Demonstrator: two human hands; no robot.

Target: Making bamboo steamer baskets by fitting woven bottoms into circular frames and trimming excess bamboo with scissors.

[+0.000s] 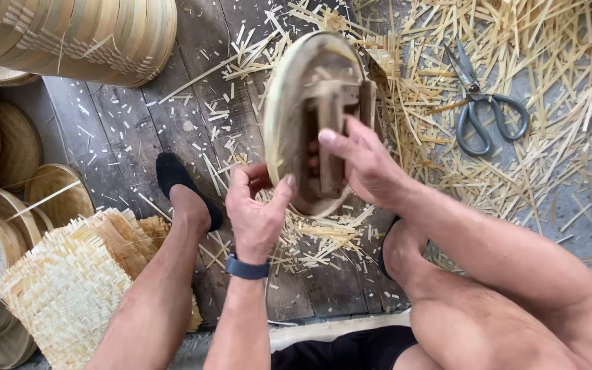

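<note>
Dark wooden floorboards (138, 137), littered with bamboo slivers, are lying under the work. Both hands are gripping a round bamboo tray (296, 103) tilted on edge: the left hand (255, 216) is pinching its lower rim, the right hand (364, 164) is closing over its wooden crossbars. Scissors (484, 103) are lying right of the tray; woven mats (70, 281) are sitting lower left of it.

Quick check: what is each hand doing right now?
Left hand: closed on the lower rim of the round bamboo frame.
Right hand: closed on the wooden block inside that frame.
</note>
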